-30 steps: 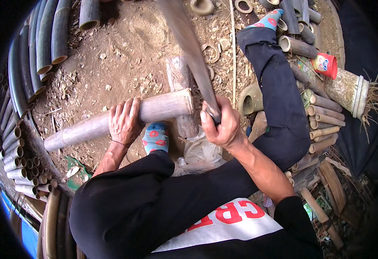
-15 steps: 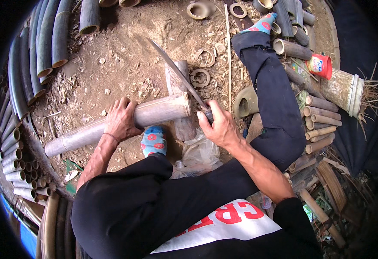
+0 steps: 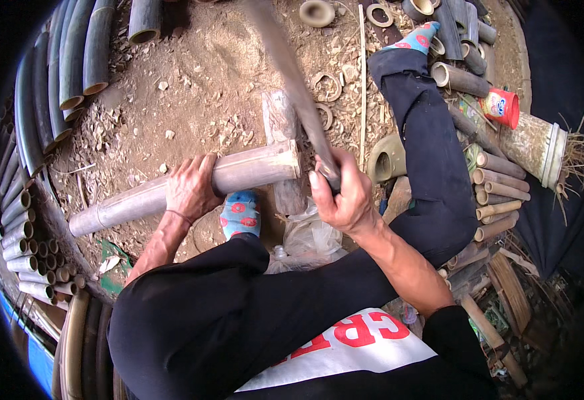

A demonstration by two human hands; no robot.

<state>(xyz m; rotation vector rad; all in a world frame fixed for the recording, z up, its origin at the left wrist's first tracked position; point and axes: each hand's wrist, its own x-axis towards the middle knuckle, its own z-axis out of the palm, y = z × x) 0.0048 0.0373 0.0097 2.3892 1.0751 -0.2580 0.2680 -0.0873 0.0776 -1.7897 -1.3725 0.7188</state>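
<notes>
A thick bamboo pole (image 3: 132,198) slants from the lower left up to the right, its right end resting on a short wooden block (image 3: 280,127). My left hand (image 3: 192,185) is wrapped over the top of the pole, a little right of its middle. My right hand (image 3: 346,195) grips the handle of a long machete (image 3: 290,73), just right of the pole's end. The blade points up and away, smeared by motion, and passes over the block. A pale, roughened patch shows at the pole's right end.
Long bamboo poles (image 3: 78,60) lie at the far left, with stacked cut tubes (image 3: 28,257) below them. More tubes (image 3: 498,193), a red packet (image 3: 500,107) and a straw-filled container (image 3: 535,147) stand right. My socked foot (image 3: 241,215) is close below the pole, beside a plastic bag (image 3: 308,237).
My right hand has risen slightly and moved a little right, and the machete blade has swung up to a steeper angle. My left hand stays on the bamboo pole.
</notes>
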